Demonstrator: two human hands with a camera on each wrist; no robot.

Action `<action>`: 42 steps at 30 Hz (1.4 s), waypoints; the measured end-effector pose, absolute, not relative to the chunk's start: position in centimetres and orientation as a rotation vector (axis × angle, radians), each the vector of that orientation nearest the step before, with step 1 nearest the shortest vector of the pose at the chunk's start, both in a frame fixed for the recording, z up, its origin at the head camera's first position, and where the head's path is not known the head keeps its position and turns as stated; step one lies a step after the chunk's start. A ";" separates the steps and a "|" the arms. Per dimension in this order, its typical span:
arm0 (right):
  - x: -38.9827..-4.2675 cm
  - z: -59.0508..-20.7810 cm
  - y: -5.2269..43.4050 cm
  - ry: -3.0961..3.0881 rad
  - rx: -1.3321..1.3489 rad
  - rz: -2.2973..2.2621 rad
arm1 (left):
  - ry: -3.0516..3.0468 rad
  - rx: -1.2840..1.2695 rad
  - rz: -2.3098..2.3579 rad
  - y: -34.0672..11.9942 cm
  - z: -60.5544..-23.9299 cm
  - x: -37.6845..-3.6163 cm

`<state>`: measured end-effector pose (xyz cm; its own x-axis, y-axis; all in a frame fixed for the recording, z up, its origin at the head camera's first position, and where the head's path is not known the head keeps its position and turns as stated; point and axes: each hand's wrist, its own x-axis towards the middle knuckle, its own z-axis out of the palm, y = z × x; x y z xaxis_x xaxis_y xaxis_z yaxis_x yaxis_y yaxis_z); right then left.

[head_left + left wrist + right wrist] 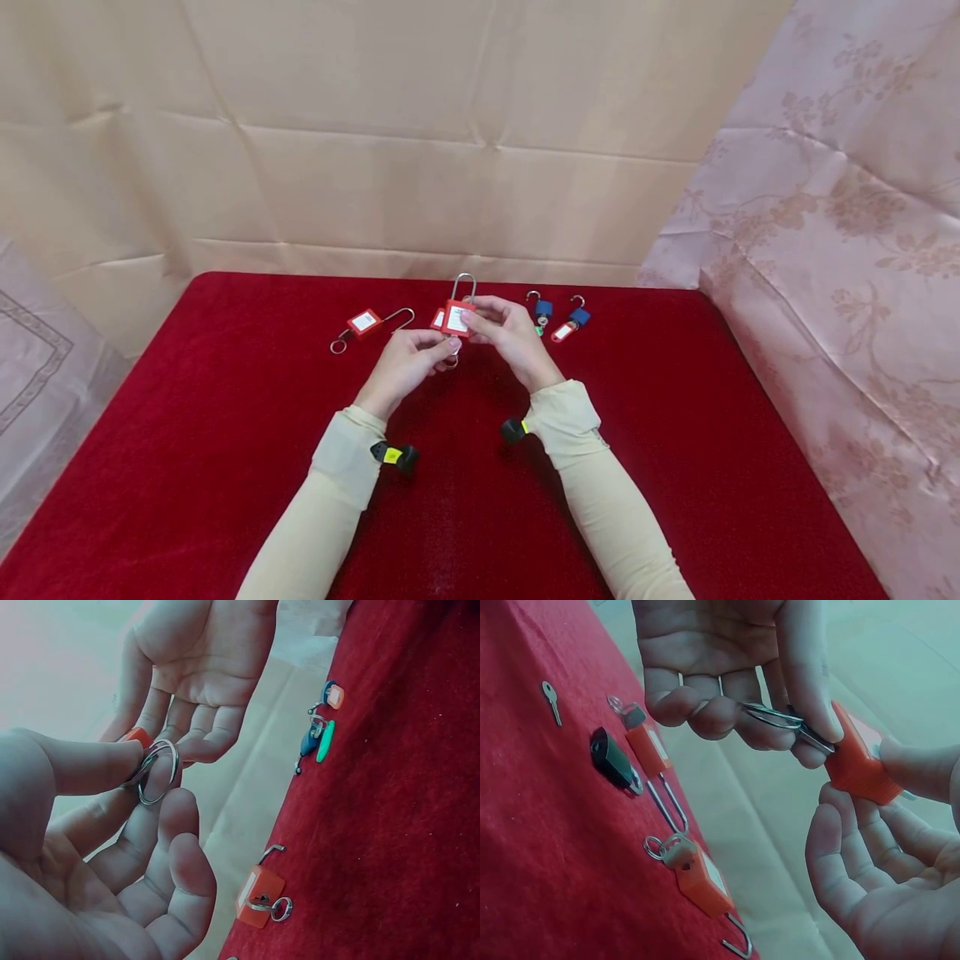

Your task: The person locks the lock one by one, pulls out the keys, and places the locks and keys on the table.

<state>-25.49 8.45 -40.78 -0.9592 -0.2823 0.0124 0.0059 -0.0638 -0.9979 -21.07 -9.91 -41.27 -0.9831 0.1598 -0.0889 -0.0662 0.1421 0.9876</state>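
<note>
My right hand [513, 337] holds a red padlock [457, 318] upright between thumb and fingers, its metal shackle pointing up and its white label facing me. In the right wrist view the padlock [862, 769] looks orange. Just below its body, my left hand [408, 360] pinches a key between thumb and forefinger, with a split ring [174, 769] hanging from it. The key's blade meets the underside of the padlock in the right wrist view, mostly covered by the left thumb. Both hands are raised over the cloth.
On the red cloth [450, 517], another red padlock [365, 322] with open shackle lies left. Another red padlock [438, 318] shows behind the held one. Two blue open padlocks lie right, one with a red tag [564, 332]. The right wrist view shows a black padlock [613, 761] and loose key [551, 703].
</note>
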 end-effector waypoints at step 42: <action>-26.2 -40.4 9.9 1.896 -0.206 -2.345 | 2.256 0.181 1.742 -11.4 -40.5 -20.6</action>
<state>-26.15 9.87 -40.42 -0.9837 -0.1770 0.0312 0.0065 -0.2088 -0.9779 -20.56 -11.45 -40.50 -0.9516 0.2700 -0.1466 -0.0735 0.2634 0.9619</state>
